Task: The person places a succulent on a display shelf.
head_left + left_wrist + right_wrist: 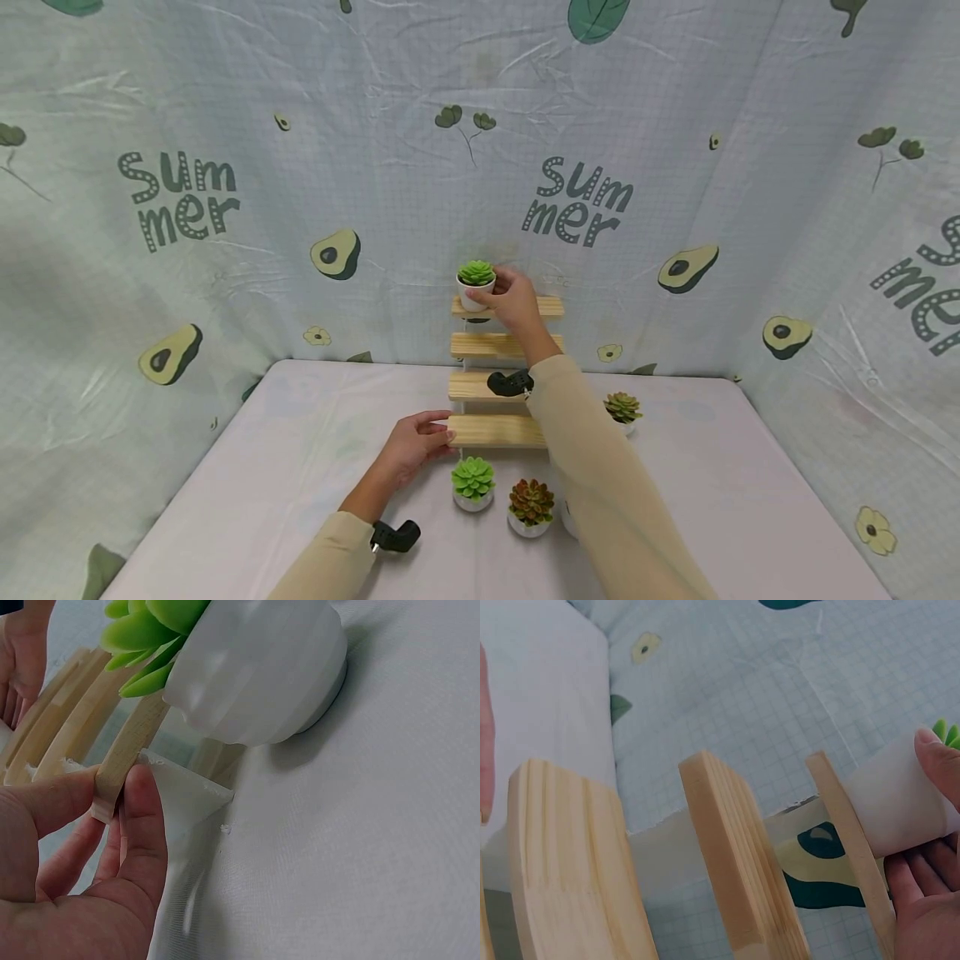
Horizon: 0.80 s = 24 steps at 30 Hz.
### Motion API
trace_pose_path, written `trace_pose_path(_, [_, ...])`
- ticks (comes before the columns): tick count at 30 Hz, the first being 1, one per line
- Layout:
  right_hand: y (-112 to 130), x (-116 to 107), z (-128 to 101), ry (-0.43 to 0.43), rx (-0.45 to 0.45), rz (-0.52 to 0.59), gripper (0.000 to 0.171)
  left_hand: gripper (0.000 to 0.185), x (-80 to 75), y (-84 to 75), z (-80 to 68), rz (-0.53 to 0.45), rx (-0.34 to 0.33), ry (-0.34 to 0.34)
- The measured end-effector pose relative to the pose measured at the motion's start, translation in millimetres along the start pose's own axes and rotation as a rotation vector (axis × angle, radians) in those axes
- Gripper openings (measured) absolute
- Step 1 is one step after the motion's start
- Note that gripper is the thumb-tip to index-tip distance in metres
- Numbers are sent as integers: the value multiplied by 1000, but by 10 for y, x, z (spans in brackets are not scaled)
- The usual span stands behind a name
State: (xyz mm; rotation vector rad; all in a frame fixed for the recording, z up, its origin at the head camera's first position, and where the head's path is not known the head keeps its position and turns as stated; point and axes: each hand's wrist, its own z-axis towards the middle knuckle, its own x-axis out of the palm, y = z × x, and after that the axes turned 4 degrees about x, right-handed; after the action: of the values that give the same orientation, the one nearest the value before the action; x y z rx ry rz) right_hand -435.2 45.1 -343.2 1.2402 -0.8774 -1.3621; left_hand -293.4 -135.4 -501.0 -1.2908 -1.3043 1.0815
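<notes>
A printed backdrop (225, 250) with avocados and the word "summer" closes the scene at 9, 12 and 3 o'clock. Below it lies a pale cloth-covered surface (750, 483). At its centre stands a wooden stepped shelf (498, 432) with four planks rising toward 12 o'clock.

The step in hand appears to be the setting of a small potted plant on the top plank. The right hand (513, 298) reaches to 12 o'clock, its fingers (939, 761) curled round the white pot (475, 298) of a green succulent (476, 272). The pot sits at the left end of the top plank, touching or just above the wood; the frames do not settle which. The thumb lies on the pot's near side, the palm at its 3 o'clock. The next move, as a judgement, calls for the pot to stand flat and well in from the edge before the fingers loosen.

The left hand (412, 446) steadies the shelf: thumb and fingers pinch the left end of the lowest plank, at 9 o'clock of the stand.

Just beside that plank at 6 o'clock stands a bright green succulent pot (472, 483), with a reddish succulent pot (531, 507) at its 3 o'clock. A pinkish-green succulent pot (622, 410) sits at 3 o'clock of the shelf, beyond the right sleeve (600, 483).
</notes>
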Motion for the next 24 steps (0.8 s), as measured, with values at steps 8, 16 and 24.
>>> trace_pose_path(8, [15, -28, -65, 9, -18, 24, 71, 43, 4, -7, -16, -3, 1, -2])
trace_pose_path(16, [-43, -221, -184, -23, -11, -26, 78, 43, 3, 4, -6, -9, 17, -2])
trace_pose_path(24, [-253, -533, -431, -29, -113, 20, 72, 43, 14, -12, -4, -5, 18, -2])
